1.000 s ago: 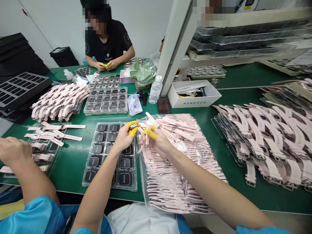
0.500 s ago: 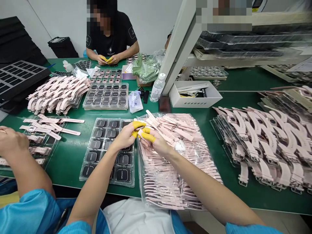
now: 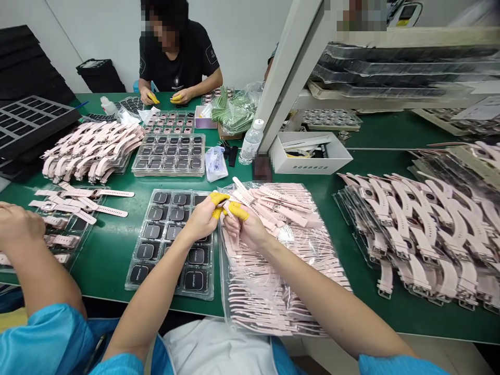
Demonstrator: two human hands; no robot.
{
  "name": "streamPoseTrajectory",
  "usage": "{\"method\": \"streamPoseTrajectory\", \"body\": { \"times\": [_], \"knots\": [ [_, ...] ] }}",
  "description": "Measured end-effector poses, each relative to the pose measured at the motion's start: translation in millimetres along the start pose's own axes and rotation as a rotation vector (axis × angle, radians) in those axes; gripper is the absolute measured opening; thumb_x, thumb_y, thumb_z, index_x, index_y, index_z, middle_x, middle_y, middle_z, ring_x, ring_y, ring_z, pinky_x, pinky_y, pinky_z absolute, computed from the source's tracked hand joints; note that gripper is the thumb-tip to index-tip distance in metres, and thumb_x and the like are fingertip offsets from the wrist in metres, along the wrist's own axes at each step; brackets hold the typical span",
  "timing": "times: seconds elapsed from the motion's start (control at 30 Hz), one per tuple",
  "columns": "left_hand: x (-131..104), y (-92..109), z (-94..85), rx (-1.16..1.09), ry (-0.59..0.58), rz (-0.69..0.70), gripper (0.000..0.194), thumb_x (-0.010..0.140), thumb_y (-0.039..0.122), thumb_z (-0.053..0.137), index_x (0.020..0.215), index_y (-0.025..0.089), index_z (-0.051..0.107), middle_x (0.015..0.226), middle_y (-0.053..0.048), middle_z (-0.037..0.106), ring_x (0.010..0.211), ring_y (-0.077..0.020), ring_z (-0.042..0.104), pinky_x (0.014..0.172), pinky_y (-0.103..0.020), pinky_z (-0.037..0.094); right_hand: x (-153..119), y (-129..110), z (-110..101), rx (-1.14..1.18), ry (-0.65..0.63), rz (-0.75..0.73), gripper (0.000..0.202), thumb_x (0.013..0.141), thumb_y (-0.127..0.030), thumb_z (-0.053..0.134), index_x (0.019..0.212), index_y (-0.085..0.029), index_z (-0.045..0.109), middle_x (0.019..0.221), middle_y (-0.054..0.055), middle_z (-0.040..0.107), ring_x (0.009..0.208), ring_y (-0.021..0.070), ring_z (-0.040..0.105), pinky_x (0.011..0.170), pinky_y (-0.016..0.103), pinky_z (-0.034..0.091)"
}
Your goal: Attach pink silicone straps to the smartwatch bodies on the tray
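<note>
Even, fairly bright light falls on my left hand [image 3: 201, 221] and right hand [image 3: 250, 226], glaring white off the plastic bag [image 3: 273, 284]. Under the table [image 3: 107, 245] it's dark; upper-right trays [image 3: 394, 67] smear, edges stretch, blocky pixels mask patches.

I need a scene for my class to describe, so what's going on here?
At a green table, someone's right hand pinches a pale pink strap; the left hand holds a small piece next to it, mostly hidden among yellow finger covers. Beneath the right hand is a clear bag of similar straps, beside a tray of square dark pieces. Across the table sits a co-worker; at the left, another person's hand is near more straps.
</note>
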State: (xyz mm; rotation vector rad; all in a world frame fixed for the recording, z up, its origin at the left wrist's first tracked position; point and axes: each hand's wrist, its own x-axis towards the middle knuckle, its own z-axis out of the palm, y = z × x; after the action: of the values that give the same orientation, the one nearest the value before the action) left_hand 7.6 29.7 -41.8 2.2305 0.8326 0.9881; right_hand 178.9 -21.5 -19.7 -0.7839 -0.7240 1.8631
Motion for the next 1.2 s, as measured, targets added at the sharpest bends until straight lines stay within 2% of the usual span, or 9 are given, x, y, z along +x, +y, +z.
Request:
{"method": "streamPoseTrajectory", "body": {
  "times": [0.23,0.4,0.57,0.7,0.9,1.1,1.2],
  "knots": [
    [3,15,-13.2,-0.008,-0.149,-0.041,0.043,0.106,0.026,0.039,0.146,0.02,0.055,0.134,-0.013,0.058,0.127,-0.0245,0.057,0.116,-0.043,0.046,4,1,-5,0.018,0.078,0.036,0.046,0.076,-0.049,0.082,0.073,-0.023,0.045,0.046,-0.01,0.038,0.039,0.0064,0.028,0.039,0.021,0.021],
    [3,9,-13.3,0.072,-0.154,-0.059,0.041,0.101,0.023,0.042,0.137,0.018,0.062,0.127,-0.014,0.062,0.123,-0.0264,0.06,0.111,-0.044,0.05,7,-1,-6,-0.012,0.089,0.121,0.046,0.072,-0.05,0.083,0.079,-0.022,0.047,0.046,-0.013,0.035,0.04,0.0043,0.021,0.04,0.019,0.014],
    [2,4,-14.9,0.119,-0.164,-0.056,0.039,0.098,0.022,0.046,0.131,0.019,0.066,0.12,-0.013,0.065,0.114,-0.026,0.063,0.105,-0.042,0.054,9,-3,-7,-0.062,0.09,0.163,0.046,0.073,-0.049,0.082,0.079,-0.022,0.045,0.048,-0.013,0.035,0.042,0.0039,0.021,0.041,0.018,0.013],
    [1,8,-16.5,0.113,-0.173,-0.075,0.038,0.099,0.022,0.043,0.128,0.019,0.067,0.119,-0.012,0.066,0.113,-0.0255,0.064,0.103,-0.042,0.054,9,-2,-9,-0.065,0.077,0.167,0.045,0.075,-0.051,0.082,0.082,-0.022,0.047,0.049,-0.013,0.036,0.042,0.0041,0.021,0.042,0.018,0.013],
    [1,9,-15.6,0.15,-0.216,-0.133,0.036,0.096,0.024,0.048,0.126,0.017,0.067,0.115,-0.013,0.067,0.107,-0.0271,0.066,0.096,-0.042,0.057,12,2,-13,-0.053,0.058,0.151,0.047,0.072,-0.049,0.086,0.083,-0.021,0.049,0.051,-0.013,0.039,0.042,0.0035,0.023,0.042,0.019,0.015],
    [3,11,-19.6,0.068,-0.193,-0.095,0.038,0.102,0.026,0.04,0.128,0.018,0.066,0.126,-0.014,0.068,0.117,-0.0255,0.065,0.106,-0.042,0.054,13,2,-14,0.024,0.04,0.147,0.045,0.074,-0.048,0.084,0.082,-0.021,0.049,0.05,-0.012,0.038,0.042,0.0043,0.023,0.042,0.019,0.017],
    [3,10,-18.2,0.079,-0.178,-0.103,0.037,0.102,0.026,0.041,0.128,0.019,0.066,0.125,-0.013,0.068,0.118,-0.0254,0.065,0.106,-0.042,0.054,13,1,-13,0.059,0.025,0.137,0.047,0.072,-0.048,0.085,0.081,-0.022,0.047,0.049,-0.012,0.037,0.042,0.0045,0.023,0.042,0.02,0.016]
  ]
}}
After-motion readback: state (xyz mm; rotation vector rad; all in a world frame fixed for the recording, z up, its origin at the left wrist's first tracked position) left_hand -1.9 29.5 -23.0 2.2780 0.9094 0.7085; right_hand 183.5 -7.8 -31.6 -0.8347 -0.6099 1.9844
